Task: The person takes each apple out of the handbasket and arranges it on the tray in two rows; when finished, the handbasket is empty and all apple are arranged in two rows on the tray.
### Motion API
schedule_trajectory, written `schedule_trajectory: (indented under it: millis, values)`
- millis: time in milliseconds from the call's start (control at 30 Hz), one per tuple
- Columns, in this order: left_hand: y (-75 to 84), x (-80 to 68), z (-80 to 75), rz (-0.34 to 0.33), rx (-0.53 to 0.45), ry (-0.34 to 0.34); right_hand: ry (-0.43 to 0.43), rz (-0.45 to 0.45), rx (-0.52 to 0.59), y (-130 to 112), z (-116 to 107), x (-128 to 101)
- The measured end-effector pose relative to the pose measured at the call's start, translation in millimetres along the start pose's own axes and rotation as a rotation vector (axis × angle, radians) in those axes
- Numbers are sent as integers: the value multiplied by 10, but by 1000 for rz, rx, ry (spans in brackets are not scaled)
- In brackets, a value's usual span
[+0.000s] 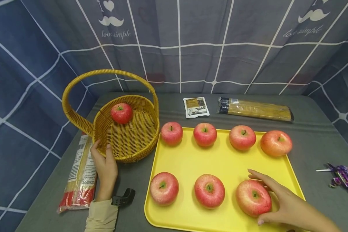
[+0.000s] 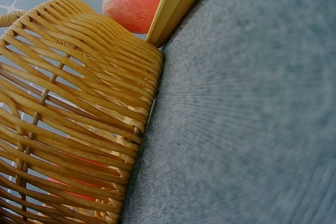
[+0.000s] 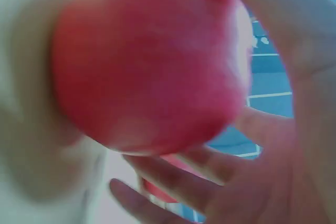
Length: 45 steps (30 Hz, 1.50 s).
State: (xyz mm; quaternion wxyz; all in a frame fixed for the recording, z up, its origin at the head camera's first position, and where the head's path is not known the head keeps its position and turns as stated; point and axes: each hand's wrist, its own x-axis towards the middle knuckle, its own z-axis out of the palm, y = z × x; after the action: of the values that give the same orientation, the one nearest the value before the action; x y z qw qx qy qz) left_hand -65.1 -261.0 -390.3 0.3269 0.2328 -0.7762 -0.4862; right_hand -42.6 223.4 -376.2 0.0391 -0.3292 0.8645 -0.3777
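Observation:
A round wicker basket (image 1: 127, 158) with a tall hoop handle stands at the left, one red apple (image 1: 121, 113) inside. My left hand (image 1: 105, 166) holds its near-left rim, thumb inside the wall; the left wrist view shows only woven wall (image 2: 79, 103), not the hand. On the yellow tray (image 1: 188, 164) sit several red apples in two rows. Around the near-right apple (image 1: 253, 197) my right hand (image 1: 284, 201) is spread, thumb on the near side and fingers on the far side. In the right wrist view that apple (image 3: 149, 66) fills the space before the palm, with fingertips extending past it.
A red-and-clear noodle packet (image 1: 79, 175) lies left of the basket. Behind the tray are a small white packet (image 1: 196, 107) and a long packet of dry noodles (image 1: 255, 109). A purple-wrapped lollipop (image 1: 341, 175) lies at the right. Patterned cloth (image 1: 197, 64) hangs at the back.

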Motion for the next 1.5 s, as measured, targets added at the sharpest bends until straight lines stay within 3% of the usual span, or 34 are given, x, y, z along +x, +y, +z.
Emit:
schedule_trajectory:
  millis: [133,233,500,667,800,900,1100,1267,1367,1500]
  values:
    - [1,10,-14,5,-3,2,44,-80,-40,-34,-142,138]
    - [2,9,-24,3,-4,2,57,-83,-70,-123,-256,304]
    - [-8,5,-57,-5,1,14,-9,-168,-26,-336,-331,1066]
    - [-17,-4,-83,-18,-1,6,-119,-200,-14,-584,-164,1679]
    - [-12,-11,-94,-21,-11,-10,-201,-273,-33,-787,97,2171]
    - [-6,-12,-96,-20,-14,-20,-262,-302,16,-935,312,2525]
    - [-15,10,-75,-13,-6,-13,-363,-208,80,-1189,718,3144]
    - [-7,39,-39,9,8,-8,-422,-82,228,-1224,1047,3560]
    - [4,31,-32,8,13,-11,-407,23,292,-1207,1212,3758]
    - [-3,6,-32,-3,10,-39,-396,144,273,-1183,1321,3939]
